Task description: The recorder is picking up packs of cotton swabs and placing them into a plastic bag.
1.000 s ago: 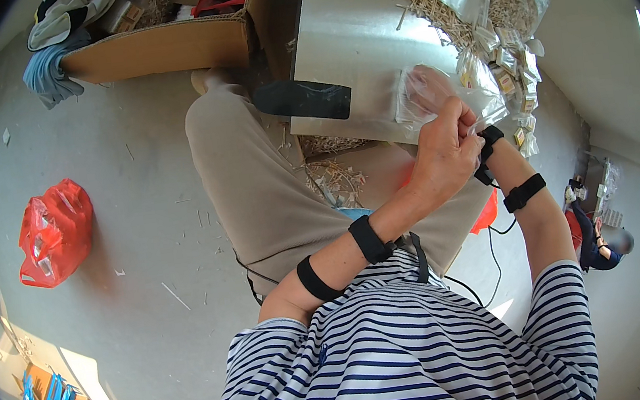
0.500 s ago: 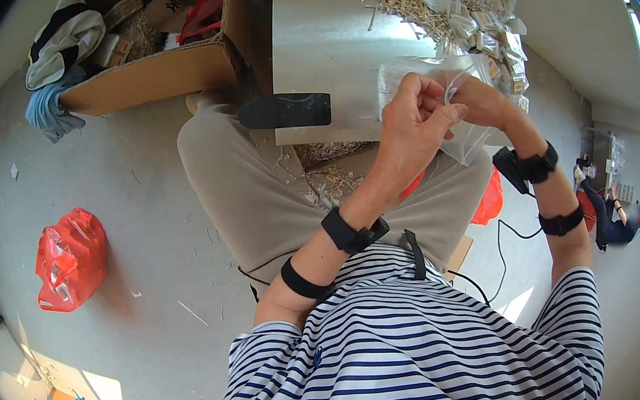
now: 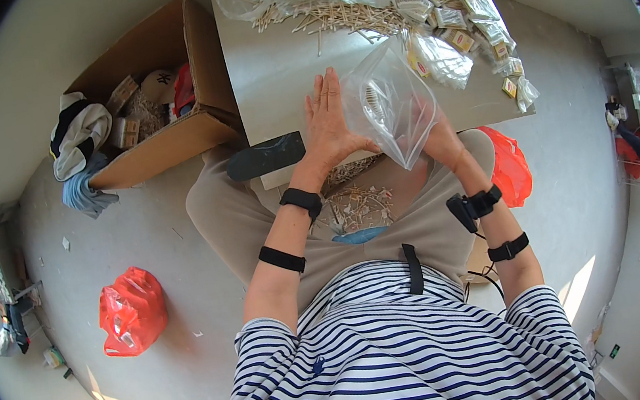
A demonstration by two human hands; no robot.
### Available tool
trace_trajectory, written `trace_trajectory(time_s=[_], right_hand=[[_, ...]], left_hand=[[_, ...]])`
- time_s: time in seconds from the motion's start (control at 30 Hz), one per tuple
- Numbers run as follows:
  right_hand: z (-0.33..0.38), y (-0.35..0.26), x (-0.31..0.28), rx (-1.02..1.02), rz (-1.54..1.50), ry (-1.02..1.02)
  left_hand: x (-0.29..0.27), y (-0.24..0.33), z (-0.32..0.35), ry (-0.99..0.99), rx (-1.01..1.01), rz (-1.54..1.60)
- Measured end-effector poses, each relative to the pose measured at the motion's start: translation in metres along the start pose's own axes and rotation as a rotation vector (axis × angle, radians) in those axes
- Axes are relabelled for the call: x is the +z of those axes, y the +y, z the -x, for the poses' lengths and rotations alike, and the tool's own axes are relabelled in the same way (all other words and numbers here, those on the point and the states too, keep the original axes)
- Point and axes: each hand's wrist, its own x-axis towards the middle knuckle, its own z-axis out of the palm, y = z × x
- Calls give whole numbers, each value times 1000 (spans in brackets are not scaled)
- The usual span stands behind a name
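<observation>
Left hand (image 3: 329,121) now flat against clear bag (image 3: 392,107), right hand (image 3: 439,137) seemingly gripping it

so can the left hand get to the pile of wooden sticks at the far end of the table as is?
Probably yes. The left hand lies flat and open on the table, holding nothing, with bare tabletop between it and the stick pile. The clear bag sits to its right, at the right hand, off that path.

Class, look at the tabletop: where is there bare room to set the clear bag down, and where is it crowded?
Bare tabletop lies left of the left hand, below the stick pile. Crowded: the far edge and right side, with small packets. The right hand holds the clear bag.
</observation>
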Motion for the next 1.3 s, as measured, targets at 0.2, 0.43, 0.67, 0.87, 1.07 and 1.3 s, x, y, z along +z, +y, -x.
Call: trace_trajectory(time_s=[0.2,0.43,0.67,0.87,1.07,1.3], right_hand=[[-14,-5,30,-36,-17,69],[-15,-4,38,1,-88,133],[-10,12,45,-27,-97,232],[-10,6,49,55,-127,284],[-14,-6,54,-120,-25,383],[-21,-42,42,-308,-69,440]], left_hand=[[27,-9,-15,14,66,-38],[39,-2,-18,48,62,2],[35,-15,-14,-92,92,-18],[44,-12,-17,-12,153,-51],[45,4,-26,175,164,-57],[30,9,-23,75,-21,442]])
